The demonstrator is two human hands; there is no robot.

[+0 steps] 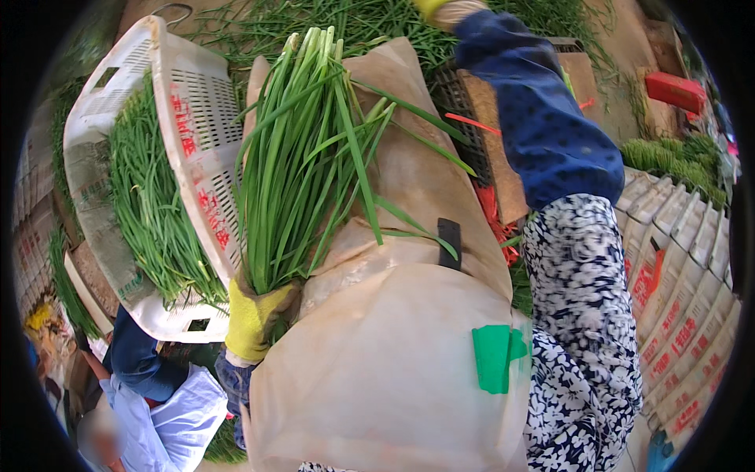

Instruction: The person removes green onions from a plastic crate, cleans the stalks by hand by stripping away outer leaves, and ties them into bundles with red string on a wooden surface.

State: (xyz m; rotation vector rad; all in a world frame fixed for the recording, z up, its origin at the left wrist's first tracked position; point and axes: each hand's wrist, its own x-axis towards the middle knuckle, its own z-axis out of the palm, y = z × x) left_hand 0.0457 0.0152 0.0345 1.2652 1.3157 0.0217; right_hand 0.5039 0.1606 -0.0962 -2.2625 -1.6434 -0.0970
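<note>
My left hand point(255, 315), in a yellow glove, grips a bundle of long green leafy stalks point(289, 159), like garlic chives, near its leaf end. The pale cut ends point away from me. The bundle lies against the translucent plastic apron point(401, 354) over my lap. My right arm, in a blue sleeve, reaches forward. Only part of my right hand point(433, 7) shows at the top edge, in a yellow glove, near loose green stalks point(377, 23); its fingers are cut off by the frame. A white plastic crate point(203, 127) beside the bundle holds more stalks point(159, 194).
A person in a light blue shirt point(159, 413) is at the lower left. Stacked white crates point(678, 307) with red writing stand at the right, bundled greens point(672, 159) above them. A red box point(675, 91) lies at the upper right. A wooden board point(495, 147) is under my right arm.
</note>
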